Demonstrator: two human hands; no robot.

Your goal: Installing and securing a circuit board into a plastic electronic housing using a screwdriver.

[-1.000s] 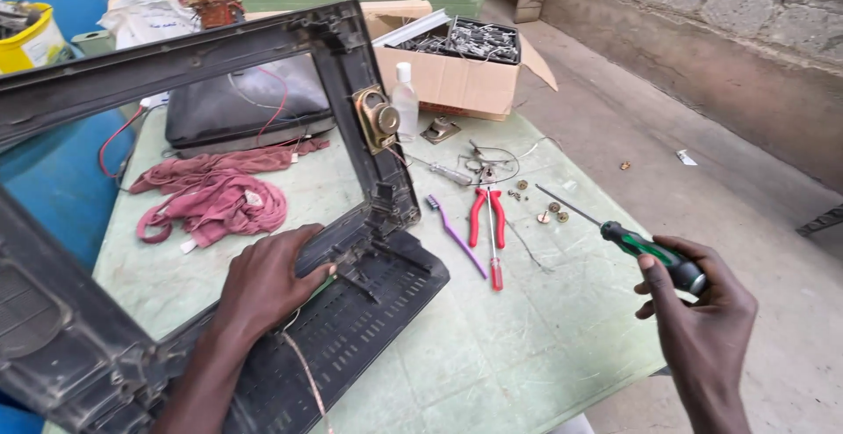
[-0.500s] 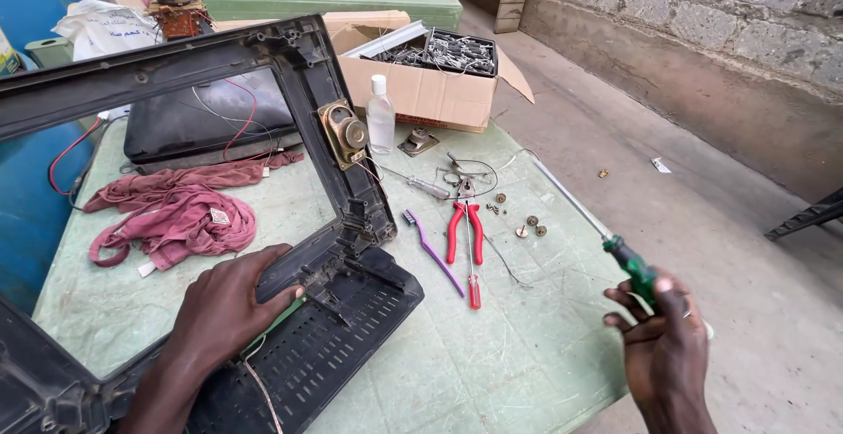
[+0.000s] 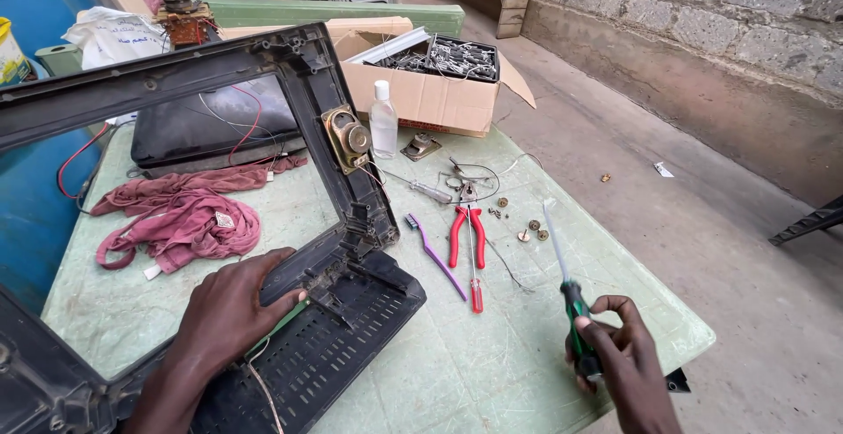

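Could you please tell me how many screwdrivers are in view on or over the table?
3: a green-handled one in the right hand, a red-handled one beside the red pliers, a clear-handled one nearer the cardboard box. More may be hidden.
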